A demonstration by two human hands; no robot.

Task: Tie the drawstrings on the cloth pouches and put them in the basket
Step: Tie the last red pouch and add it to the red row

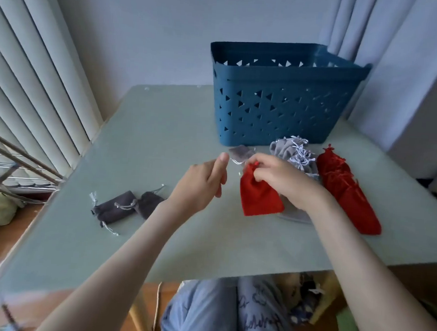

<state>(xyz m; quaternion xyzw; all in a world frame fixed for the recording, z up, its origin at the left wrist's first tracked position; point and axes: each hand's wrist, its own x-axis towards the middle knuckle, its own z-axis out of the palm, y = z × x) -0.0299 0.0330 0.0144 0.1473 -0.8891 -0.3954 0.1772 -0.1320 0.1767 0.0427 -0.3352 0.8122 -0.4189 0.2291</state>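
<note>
Currently on the cinch-and-knot step for one red pouch (259,196). It's in front of me, low over the worktop (150,140), mouth end pointing toward the blue basket (280,102), not yet in it.

Right grip (275,179): fingers curled down, pinching the gathered neck of the pouch at its top. A bit of red cord pokes out above the fingertips.

Left grip (200,187): just beside the pouch, apart from the cloth, thumb up, fingers loosely curled. Can't tell if it has a cord end, too thin and blurred to see.

My take on doing this well: pin the neck with the right, pull both cord ends out evenly so the mouth closes flat, knot close against the cloth, then snug it. Mind the silver string of the small grey pouch (241,152) lying just behind, easy to snag.

Queue: light grey pouches (292,154) and a stack of red pouches (346,191) to my right, two dark grey pouches (117,209) to my left.
</note>
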